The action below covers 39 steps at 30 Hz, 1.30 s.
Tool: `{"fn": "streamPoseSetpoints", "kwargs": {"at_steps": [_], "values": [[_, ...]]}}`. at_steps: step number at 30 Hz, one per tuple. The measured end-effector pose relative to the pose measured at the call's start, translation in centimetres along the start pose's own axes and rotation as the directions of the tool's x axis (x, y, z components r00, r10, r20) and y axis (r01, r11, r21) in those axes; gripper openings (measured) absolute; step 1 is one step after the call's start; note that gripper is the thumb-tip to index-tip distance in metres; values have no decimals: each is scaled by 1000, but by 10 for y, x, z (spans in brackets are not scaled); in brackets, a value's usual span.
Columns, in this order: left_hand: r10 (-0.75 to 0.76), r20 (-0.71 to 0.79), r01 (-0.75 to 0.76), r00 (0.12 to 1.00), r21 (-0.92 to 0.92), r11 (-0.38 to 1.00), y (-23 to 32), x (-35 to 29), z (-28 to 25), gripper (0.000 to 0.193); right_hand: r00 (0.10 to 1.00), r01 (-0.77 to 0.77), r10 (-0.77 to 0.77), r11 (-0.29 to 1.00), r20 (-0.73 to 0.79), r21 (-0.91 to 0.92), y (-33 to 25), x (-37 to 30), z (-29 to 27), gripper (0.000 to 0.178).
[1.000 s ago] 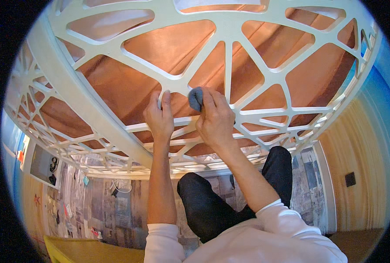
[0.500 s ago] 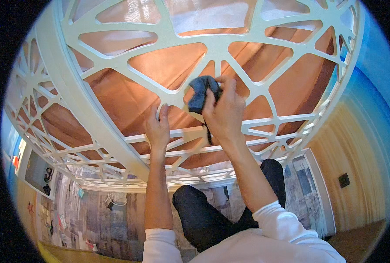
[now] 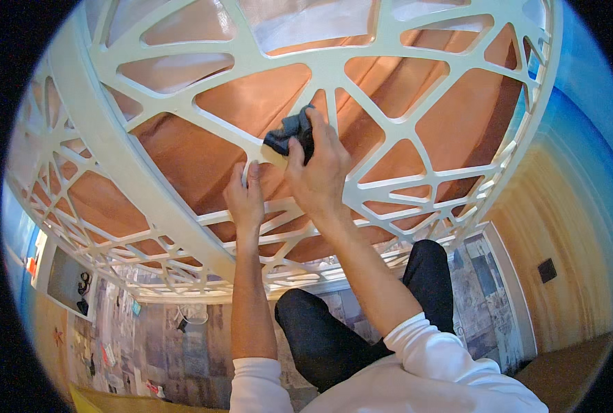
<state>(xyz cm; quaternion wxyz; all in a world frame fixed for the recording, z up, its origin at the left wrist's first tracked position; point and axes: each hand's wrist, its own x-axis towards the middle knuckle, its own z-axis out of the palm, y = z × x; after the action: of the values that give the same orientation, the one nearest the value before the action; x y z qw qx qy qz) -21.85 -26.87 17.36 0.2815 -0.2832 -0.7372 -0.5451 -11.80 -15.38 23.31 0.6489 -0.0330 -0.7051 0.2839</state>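
Observation:
A white lattice panel (image 3: pixel 327 67) with angular openings rises in front of me, reddish-brown fabric (image 3: pixel 258 96) showing behind it. My right hand (image 3: pixel 320 172) is closed on a crumpled dark blue-grey cloth (image 3: pixel 291 134). The cloth presses against the panel where several struts meet near the middle. Just below and left of it, my left hand (image 3: pixel 246 199) grips a strut, the thumb on one side and the fingers on the other. Part of the cloth is hidden by my right hand's fingers.
A thick white upright (image 3: pixel 107 131) divides the front panel from another lattice section on the left. Wood-look flooring (image 3: pixel 182 351) lies below, with a white cable (image 3: pixel 195 315) and small scattered items. At right stands a wood-grain and blue wall with a dark square plate (image 3: pixel 547 270).
My right hand has moved left with the cloth across the lattice, closer to my left hand. The left hand keeps its grip on the strut. The view has shifted slightly.

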Motion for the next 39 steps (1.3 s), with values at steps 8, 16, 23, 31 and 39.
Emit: {"fn": "streamPoseSetpoints", "kwargs": {"at_steps": [8,16,23,31,39], "values": [[16,11,-16,1000,3,1000,-4,0,-2,46,726,-673,657,616,204,409,5,-34,13,28],[39,-23,-39,999,11,999,-4,-1,0,46,461,-326,568,-606,681,726,-15,64,0,19],[71,-35,-70,997,32,997,-8,-1,1,45,689,-602,673,324,269,730,-26,22,22,15],[25,-2,-25,1000,43,999,-6,-2,0,41,997,62,-59,995,-43,77,4,-12,-31,33],[-26,13,25,1000,62,998,1,-1,-3,41,931,346,-361,920,-50,-184,28,89,-38,36]]}}
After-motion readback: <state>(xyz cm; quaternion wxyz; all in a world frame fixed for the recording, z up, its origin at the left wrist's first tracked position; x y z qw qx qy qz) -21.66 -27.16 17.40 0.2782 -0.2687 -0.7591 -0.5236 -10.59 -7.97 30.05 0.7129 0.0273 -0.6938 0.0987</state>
